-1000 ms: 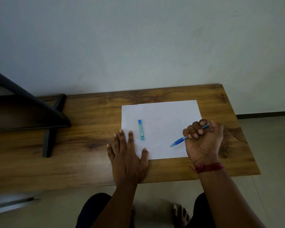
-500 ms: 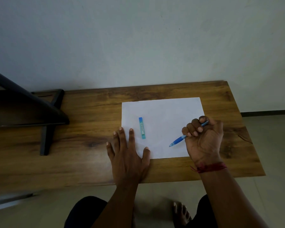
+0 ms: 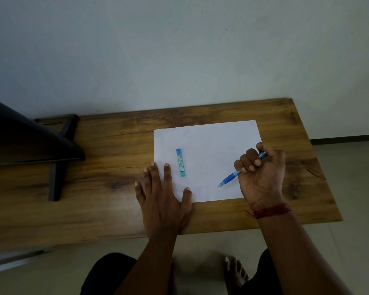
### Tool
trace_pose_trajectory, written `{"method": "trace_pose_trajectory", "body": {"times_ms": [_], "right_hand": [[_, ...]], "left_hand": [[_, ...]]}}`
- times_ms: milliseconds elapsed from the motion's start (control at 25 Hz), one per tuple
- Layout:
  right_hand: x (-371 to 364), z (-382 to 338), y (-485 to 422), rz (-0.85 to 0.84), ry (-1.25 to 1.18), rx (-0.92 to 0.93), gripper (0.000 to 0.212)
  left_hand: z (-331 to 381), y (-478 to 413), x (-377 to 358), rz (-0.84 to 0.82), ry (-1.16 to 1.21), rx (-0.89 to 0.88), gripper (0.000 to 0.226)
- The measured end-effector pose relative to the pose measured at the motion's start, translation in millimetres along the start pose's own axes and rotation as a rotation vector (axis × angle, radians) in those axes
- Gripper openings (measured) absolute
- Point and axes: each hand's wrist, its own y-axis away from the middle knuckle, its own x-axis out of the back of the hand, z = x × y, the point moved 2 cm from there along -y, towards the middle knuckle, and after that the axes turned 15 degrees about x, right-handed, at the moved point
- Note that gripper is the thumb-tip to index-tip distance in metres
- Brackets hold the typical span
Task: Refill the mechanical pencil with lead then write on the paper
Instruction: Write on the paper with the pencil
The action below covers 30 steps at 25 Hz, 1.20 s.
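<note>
A white sheet of paper point(image 3: 209, 150) lies on the wooden table point(image 3: 115, 162). On its left part rests a slim blue-green lead case point(image 3: 181, 162), lengthwise and untouched. My right hand point(image 3: 262, 175) is closed in a fist around a blue mechanical pencil point(image 3: 230, 179), whose tip points down-left just above the paper's lower right area. My left hand point(image 3: 164, 199) lies flat with fingers spread, pressing the paper's lower left corner, just left of the lead case.
A black metal stand point(image 3: 58, 154) occupies the table's left end. The table's right edge and near edge drop to a pale floor. My bare foot point(image 3: 235, 273) and dark-clad knees show below the near edge. A plain wall rises behind.
The hands, pencil and lead case keep their positions; only the camera view shifts slightly.
</note>
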Motion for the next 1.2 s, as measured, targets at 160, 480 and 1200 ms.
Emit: {"method": "trace_pose_trajectory", "body": {"times_ms": [160, 480, 1200], "right_hand": [[2.9, 0.2, -1.3, -0.011, 0.004, 0.001, 0.027], [0.4, 2.3, -0.4, -0.011, -0.010, 0.002, 0.022], [-1.9, -4.4, -0.7, 0.014, -0.081, -0.009, 0.021]], "left_hand": [[1.2, -0.1, -0.5, -0.003, -0.009, 0.002, 0.084], [0.0, -0.8, -0.7, 0.001, -0.019, -0.001, 0.084], [-0.2, -0.9, 0.9, 0.012, -0.014, -0.004, 0.084]]}}
